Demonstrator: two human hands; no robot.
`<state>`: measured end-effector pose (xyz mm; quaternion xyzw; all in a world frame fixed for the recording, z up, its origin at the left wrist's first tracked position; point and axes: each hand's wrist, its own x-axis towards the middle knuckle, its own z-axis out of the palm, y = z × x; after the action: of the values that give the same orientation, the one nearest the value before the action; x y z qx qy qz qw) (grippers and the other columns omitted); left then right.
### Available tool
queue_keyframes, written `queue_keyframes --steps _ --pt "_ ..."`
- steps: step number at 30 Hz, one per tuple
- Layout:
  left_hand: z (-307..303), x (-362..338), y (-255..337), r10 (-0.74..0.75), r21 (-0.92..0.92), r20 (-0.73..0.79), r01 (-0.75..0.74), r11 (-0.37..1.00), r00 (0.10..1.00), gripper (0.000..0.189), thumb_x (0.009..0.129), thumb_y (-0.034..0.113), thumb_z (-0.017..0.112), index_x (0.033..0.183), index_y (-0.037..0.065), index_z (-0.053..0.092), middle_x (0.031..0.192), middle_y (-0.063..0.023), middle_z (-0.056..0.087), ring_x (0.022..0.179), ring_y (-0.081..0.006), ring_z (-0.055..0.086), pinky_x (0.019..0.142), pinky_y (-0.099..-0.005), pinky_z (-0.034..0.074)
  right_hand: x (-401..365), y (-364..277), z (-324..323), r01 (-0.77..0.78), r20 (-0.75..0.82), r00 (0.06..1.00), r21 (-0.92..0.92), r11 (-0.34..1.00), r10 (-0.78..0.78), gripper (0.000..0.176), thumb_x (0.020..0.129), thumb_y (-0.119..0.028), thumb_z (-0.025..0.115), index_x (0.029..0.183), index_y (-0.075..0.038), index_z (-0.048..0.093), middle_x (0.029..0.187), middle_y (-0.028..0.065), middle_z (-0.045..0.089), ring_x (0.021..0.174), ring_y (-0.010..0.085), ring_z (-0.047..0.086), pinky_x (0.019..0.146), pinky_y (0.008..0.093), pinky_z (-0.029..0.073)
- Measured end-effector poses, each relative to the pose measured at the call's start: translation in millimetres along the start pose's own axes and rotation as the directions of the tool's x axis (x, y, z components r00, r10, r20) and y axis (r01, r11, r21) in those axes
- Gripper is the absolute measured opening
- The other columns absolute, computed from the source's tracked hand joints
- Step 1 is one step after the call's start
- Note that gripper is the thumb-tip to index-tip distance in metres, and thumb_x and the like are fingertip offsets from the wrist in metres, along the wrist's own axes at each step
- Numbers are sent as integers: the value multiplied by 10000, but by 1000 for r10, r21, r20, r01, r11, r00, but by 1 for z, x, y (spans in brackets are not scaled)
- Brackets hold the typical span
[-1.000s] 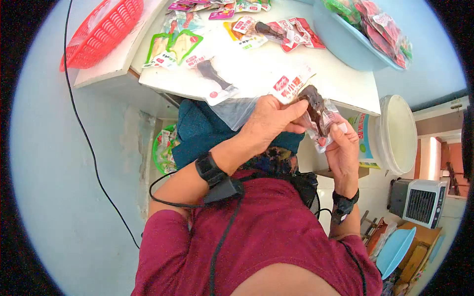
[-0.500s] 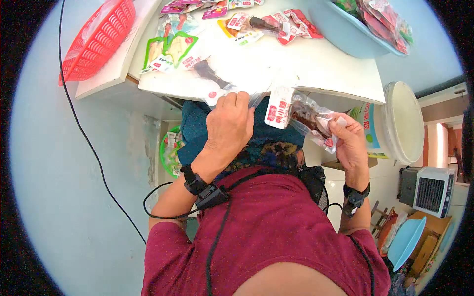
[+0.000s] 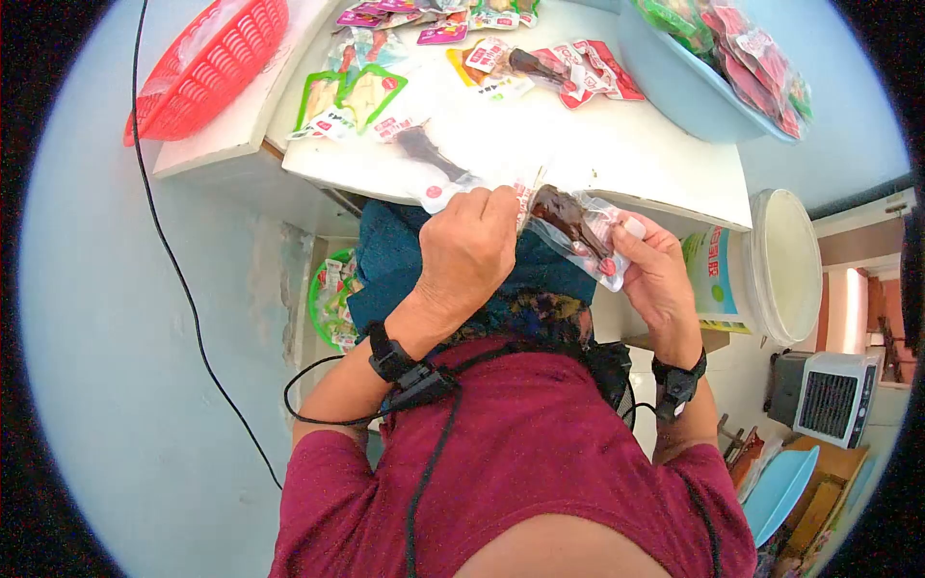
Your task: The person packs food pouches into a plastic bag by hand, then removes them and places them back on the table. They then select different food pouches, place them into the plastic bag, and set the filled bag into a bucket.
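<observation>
My right hand (image 3: 657,275) pinches one end of a clear vacuum-sealed snack packet (image 3: 570,222) with a dark brown piece of meat inside. The packet is tilted at the table's front edge, its printed end turned almost edge-on. My left hand (image 3: 470,243) is closed, with its knuckles up beside that printed end. Its fingertips are hidden, so what they grip cannot be made out. A similar packet with a dark piece (image 3: 429,154) lies on the white table (image 3: 520,135) just beyond my left hand.
Green-edged packets (image 3: 347,101), purple packets (image 3: 443,31) and red packets (image 3: 602,69) lie farther back. A red basket (image 3: 207,72) stands left, a blue basin (image 3: 665,87) with packets right. Below are a green basket (image 3: 316,299) and a white bucket (image 3: 790,265). A black cable (image 3: 178,260) hangs at left.
My right hand has moved left and brought the packet against my left hand. The packet's white label has turned from facing up to nearly edge-on. The view has shifted slightly.
</observation>
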<state>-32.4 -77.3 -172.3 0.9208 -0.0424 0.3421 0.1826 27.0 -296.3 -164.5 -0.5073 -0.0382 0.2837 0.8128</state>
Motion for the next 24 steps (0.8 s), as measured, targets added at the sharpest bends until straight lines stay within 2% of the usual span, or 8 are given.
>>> queue_keyframes --steps 2,6,9,10,16,19,22,24 --pt "3 2 0 24 -24 -47 -25 999 999 127 810 75 664 924 67 608 730 -96 595 659 -284 605 553 -382 494 7 0 6 12 14 1000 10 1000 -12 289 927 -85 572 1165 78 568 1017 155 666 776 181 640 690 278 524" --pt "2 4 0 35 -49 -39 -37 998 999 164 811 60 654 969 55 614 729 -93 590 657 -278 605 544 -378 493 19 -6 29 10 72 997 50 999 -13 289 930 -84 569 1185 54 569 1065 160 656 799 201 637 748 309 534" --pt "0 8 2 36 -68 -52 -39 997 998 164 812 48 646 973 51 615 721 -94 585 654 -278 606 535 -380 491 39 1 36 40 89 995 96 995 -49 299 932 -88 567 1201 44 563 1093 160 648 853 222 639 786 342 536" --pt "1 9 1 36 -81 -67 -41 996 997 161 812 45 644 971 50 616 714 -95 583 648 -280 606 531 -382 489 46 3 37 24 129 991 141 990 -42 303 921 -61 561 1200 55 557 1115 151 641 924 229 633 822 359 528" --pt "1 13 3 -13 -133 -135 -6 991 991 186 812 33 639 998 42 629 688 -99 577 600 -292 596 514 -391 480 76 8 58 15 222 973 211 977 -63 325 872 -9 579 1188 63 555 1140 131 631 988 215 623 899 360 502" --pt "1 13 2 -25 -162 -144 2 987 989 207 812 36 642 1019 40 634 693 -102 582 602 -293 597 517 -390 481 89 19 59 42 269 959 165 985 -86 334 857 4 598 1187 47 560 1148 117 629 1006 210 625 892 350 510" --pt "2 12 1 -19 -189 -147 -9 982 989 208 811 37 645 1018 41 637 706 -105 591 616 -291 603 525 -389 484 97 25 66 69 250 961 190 979 -116 330 864 21 588 1193 32 562 1139 107 632 1021 205 623 882 336 521" --pt "2 12 1 -17 -196 -138 -11 980 990 206 808 35 647 1013 40 639 714 -105 595 622 -290 604 528 -388 486 103 30 71 124 187 972 114 986 -144 320 881 20 572 1201 20 559 1132 101 633 1005 197 624 859 320 527"
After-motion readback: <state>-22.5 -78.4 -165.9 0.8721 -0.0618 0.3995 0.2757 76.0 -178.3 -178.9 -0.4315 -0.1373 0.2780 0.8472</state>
